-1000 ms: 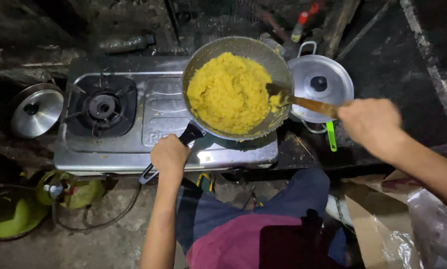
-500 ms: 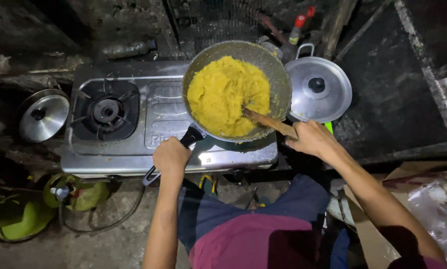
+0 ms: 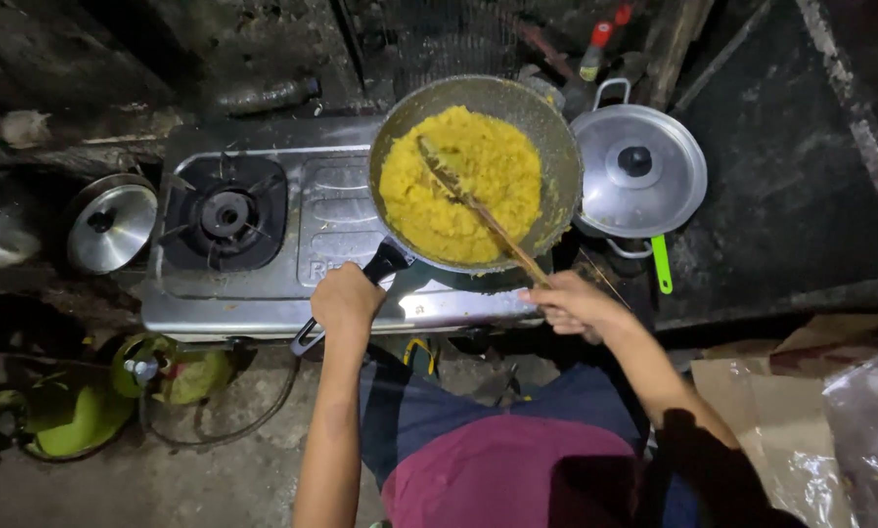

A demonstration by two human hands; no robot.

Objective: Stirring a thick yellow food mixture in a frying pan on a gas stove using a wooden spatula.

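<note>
The left hand (image 3: 346, 301) is wrapped tight around the black handle of the frying pan (image 3: 554, 147), while the right hand (image 3: 578, 305) pinches the near end of a wooden spatula (image 3: 483, 217) whose far end lies in the yellow mash (image 3: 463, 181) filling the pan. The pan sits on the right burner of a two-burner gas stove (image 3: 331, 210), its left burner (image 3: 228, 213) bare. A lidded pot (image 3: 639, 171) stands just right of the pan, a steel lid (image 3: 111, 223) left of the stove, and a green gas cylinder (image 3: 67, 416) near left on the floor.

Looking like a rough home kitchen: two-burner gas stove (image 3: 263, 235) sitting low, lidded pot (image 3: 639, 171) standing beside it, green gas cylinder (image 3: 67, 416) lying below, sooty walls showing.
</note>
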